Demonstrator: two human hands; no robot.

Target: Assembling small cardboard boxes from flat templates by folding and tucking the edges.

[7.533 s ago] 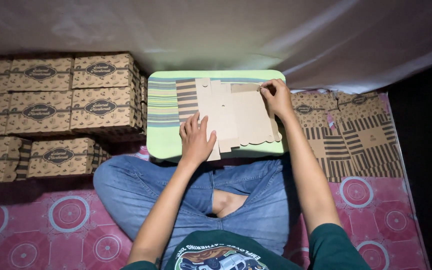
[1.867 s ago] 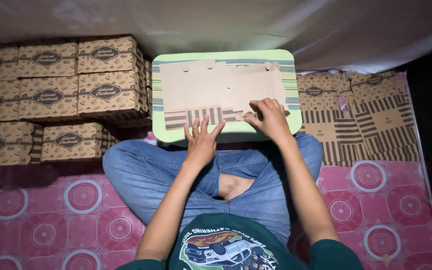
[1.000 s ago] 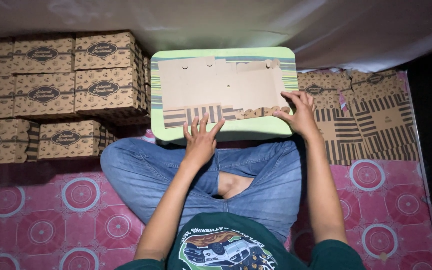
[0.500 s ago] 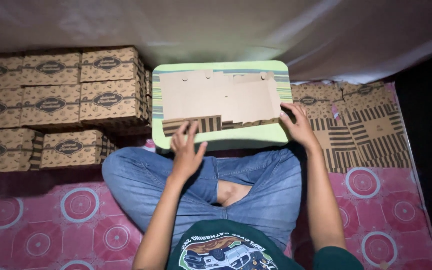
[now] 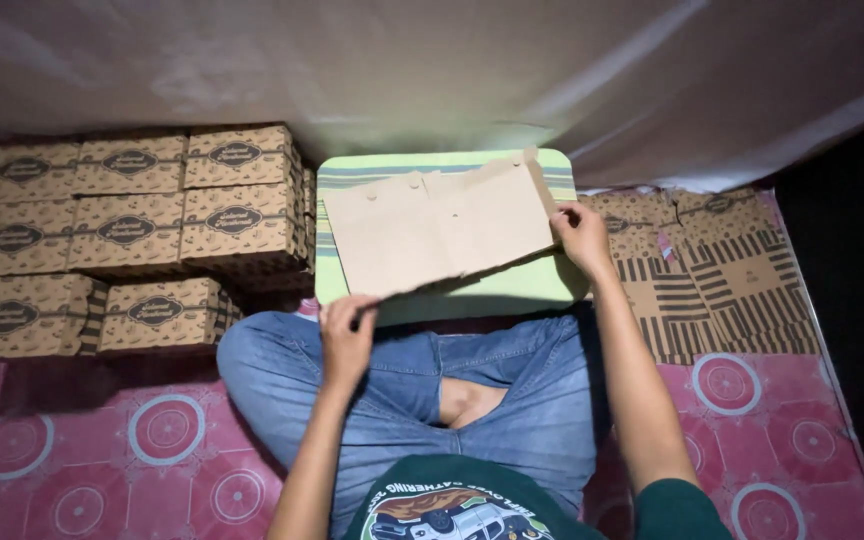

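The tabletop (image 5: 432, 298) lies mostly hidden under the cardboard (image 5: 439, 225) — left hand's (image 5: 348, 335) fingertips vanish beneath its near edge.

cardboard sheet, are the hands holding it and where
Yes: the left hand grips the cardboard sheet at its near left corner, the right hand its right edge.

The flat, plain brown cardboard box blank (image 5: 442, 230) with small round punch holes near its far edge is lifted at a tilt above the green desk (image 5: 542, 290), its near-left corner raised past the desk's near edge, its right edge over the desk's right side.
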